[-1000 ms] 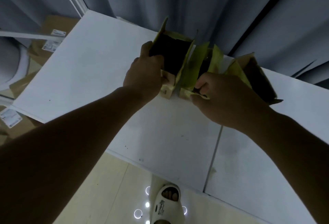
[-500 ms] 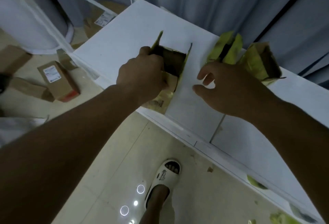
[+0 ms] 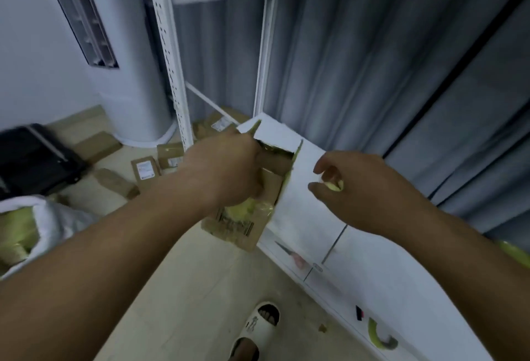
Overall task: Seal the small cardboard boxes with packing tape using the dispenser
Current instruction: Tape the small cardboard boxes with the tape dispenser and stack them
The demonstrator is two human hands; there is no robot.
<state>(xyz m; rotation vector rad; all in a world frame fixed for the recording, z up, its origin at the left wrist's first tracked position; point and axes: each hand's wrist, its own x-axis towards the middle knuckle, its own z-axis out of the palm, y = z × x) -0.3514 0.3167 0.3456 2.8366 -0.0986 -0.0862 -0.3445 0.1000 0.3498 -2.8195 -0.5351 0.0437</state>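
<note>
Left hand (image 3: 226, 171) gripping open box (image 3: 252, 203), now carrying it past tabletop (image 3: 304, 211) edge over floor; right hand (image 3: 358, 188), fingers loosely curled, holding nothing, now off the other boxes.

Small cardboard box (image 3: 243, 223), flaps open, tilted, overhanging table edge, yellow-green tape.

- Left arm stretched forward, left hand (image 3: 226, 171) knuckles up, fingers curled round the rim of the open cardboard box (image 3: 258, 197).
- Right arm reaching in from the right, right hand (image 3: 361, 188) hovering, fingers loosely curled, thumb and forefinger apart, gripping nothing visible.
</note>
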